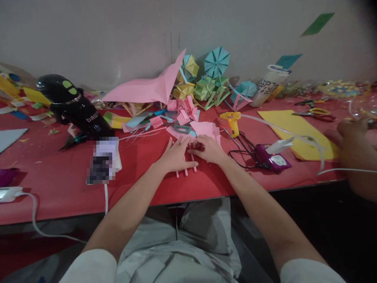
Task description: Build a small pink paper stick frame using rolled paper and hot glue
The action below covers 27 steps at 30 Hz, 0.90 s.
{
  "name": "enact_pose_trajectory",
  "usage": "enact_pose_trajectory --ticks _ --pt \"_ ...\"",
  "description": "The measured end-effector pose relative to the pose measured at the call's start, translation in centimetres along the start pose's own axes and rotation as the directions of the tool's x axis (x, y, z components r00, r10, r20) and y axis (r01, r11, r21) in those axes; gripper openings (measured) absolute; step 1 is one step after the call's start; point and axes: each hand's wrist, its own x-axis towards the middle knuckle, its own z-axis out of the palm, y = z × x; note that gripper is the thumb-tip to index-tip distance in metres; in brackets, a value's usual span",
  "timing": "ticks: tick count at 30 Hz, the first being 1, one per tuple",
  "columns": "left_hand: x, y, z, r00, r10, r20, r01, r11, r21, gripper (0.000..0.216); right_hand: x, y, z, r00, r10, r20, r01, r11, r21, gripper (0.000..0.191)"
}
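Several thin pink paper sticks (pixel 185 172) lie side by side on the red tabletop, their near ends showing below my hands. My left hand (pixel 176 155) rests over them with fingers spread and thumb stretched across. Beside it, my right hand (pixel 208 149) is closed in a pinch at the upper part of the sticks, apparently on one of them; the fingertips partly hide it. Just behind both hands lie a pink paper sheet (pixel 207 129) and scissors with dark green handles (pixel 182 129).
A yellow glue gun (pixel 231 122) and a purple power socket (pixel 272 159) with cables lie to the right. A black bottle (pixel 85 110) leans at left, near a phone (pixel 103 161). Folded paper umbrellas (pixel 217 63) stand behind. Another person's hand (pixel 357 149) is at far right.
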Motion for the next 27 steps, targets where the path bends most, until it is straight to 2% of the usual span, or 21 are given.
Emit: enact_pose_trajectory --ticks 5,16,22,27 --pt "-0.1 -0.2 0.1 0.999 0.020 -0.030 -0.020 1.000 0.002 0.086 0.0 0.0 0.0 1.000 0.000 0.000 0.000 1.000 0.004 0.025" --pt "-0.1 -0.1 0.3 1.000 -0.007 0.010 0.007 1.000 0.011 0.096 0.0 0.4 0.0 1.000 -0.019 0.000 0.019 1.000 0.017 0.023" --pt "-0.1 -0.2 0.4 1.000 -0.014 0.015 0.014 1.000 -0.010 0.098 -0.1 0.7 -0.8 0.994 0.022 -0.106 -0.012 0.996 0.092 0.017" --pt "-0.1 -0.3 0.3 0.999 -0.009 0.033 0.010 1.000 -0.009 0.101 1.2 1.0 -2.1 0.975 0.123 -0.184 -0.104 0.989 0.107 0.014"
